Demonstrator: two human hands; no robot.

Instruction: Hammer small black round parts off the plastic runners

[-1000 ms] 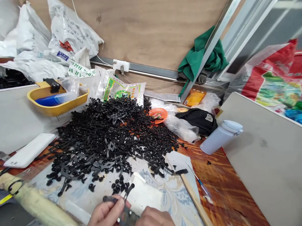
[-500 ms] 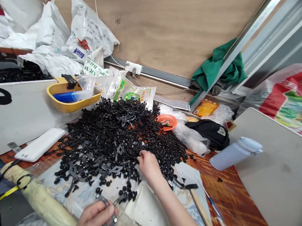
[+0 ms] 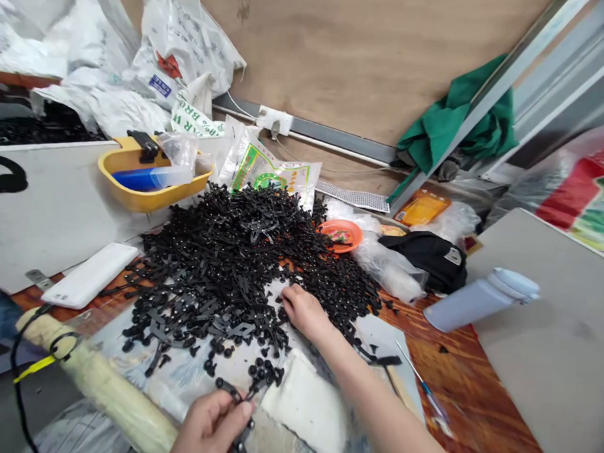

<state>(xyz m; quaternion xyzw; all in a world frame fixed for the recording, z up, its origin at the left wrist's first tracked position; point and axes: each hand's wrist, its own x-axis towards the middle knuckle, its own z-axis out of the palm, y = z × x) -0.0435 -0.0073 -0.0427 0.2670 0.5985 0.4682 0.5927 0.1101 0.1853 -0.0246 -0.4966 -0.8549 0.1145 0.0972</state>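
Note:
My left hand [image 3: 212, 424], low in the view, pinches a black jointed linkage piece [image 3: 229, 387] between thumb and fingers. Just beyond it lies a small cluster of black round-headed pegs [image 3: 259, 371]. A large heap of black linkage parts and pegs [image 3: 215, 249] covers the middle of the table. My right hand [image 3: 305, 313] reaches to the heap's near right part, its fingers bent together at the edge of a pale gap. Whatever its fingertips hold, if anything, is hidden. A folded white cloth [image 3: 304, 403] lies below the right forearm.
Right of my forearm lie a hammer [image 3: 387, 360], partly hidden, and a thin blue-handled tool [image 3: 429, 396]. A pale blue bottle [image 3: 473, 301] leans farther right. At left are a white phone-like slab [image 3: 90, 274], a yellow basin [image 3: 153, 198] and a padded bar [image 3: 99, 384]. An orange plate [image 3: 352, 232] sits behind.
The camera view has shifted a little. A pale gap now shows in the heap beside my right hand, whose fingers have drawn slightly nearer. My left hand still holds the linkage piece.

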